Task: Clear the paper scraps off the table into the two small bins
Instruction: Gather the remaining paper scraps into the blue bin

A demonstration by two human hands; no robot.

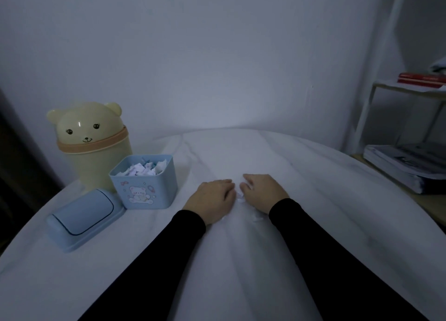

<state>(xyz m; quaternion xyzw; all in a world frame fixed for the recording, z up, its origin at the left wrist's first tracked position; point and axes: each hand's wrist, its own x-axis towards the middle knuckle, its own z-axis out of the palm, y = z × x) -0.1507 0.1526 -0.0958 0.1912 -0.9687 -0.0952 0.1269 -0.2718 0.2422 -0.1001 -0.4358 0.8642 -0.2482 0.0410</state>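
My left hand [212, 200] and my right hand [263, 191] lie palm down on the white tablecloth [313, 224], fingertips nearly meeting. A small heap of white paper scraps [240, 196] sits between the two hands, touched by the fingers. More scraps [257, 218] lie by my right wrist. The blue square bin [144, 195] with a bear picture stands open to the left, filled with paper scraps [144, 170]. Behind it stands the yellow bear-shaped bin [94, 147] with its domed lid on.
The blue bin's flap lid [84, 219] lies on the cloth at the left front. A stack of magazines [407, 168] rests at the table's right edge. A white shelf [410, 89] with red books stands at the right. The wall is close behind.
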